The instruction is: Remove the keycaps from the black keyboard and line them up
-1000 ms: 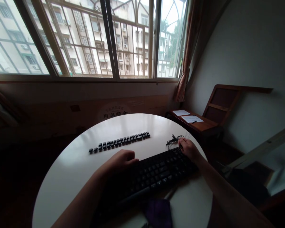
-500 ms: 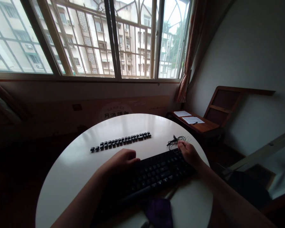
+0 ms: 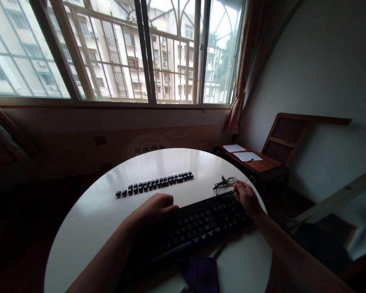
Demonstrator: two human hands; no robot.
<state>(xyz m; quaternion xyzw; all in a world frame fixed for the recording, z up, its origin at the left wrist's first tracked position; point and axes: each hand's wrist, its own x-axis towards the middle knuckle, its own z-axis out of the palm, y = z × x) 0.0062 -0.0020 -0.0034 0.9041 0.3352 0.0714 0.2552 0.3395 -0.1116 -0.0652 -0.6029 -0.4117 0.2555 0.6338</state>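
A black keyboard lies slanted on the round white table. My left hand is closed at its far left edge, thumb pointing right; the fingertips are hidden. Above the keyboard's far right corner, my right hand pinches a thin wire keycap puller, whose wire loops stick out on both sides of the fingers. Several loose black keycaps stand in two rows beyond the keyboard. Close to my right hand lies a bundled black cable.
At the table's near side lie a dark purple cloth-like thing and a thin stick-like object. A wooden chair bearing paper sheets and a pen stands behind the table to the right. A barred window is ahead.
My right hand has moved slightly right, and the wire puller's loops now show more clearly at its sides. My left hand and the keyboard stay nearly in place.
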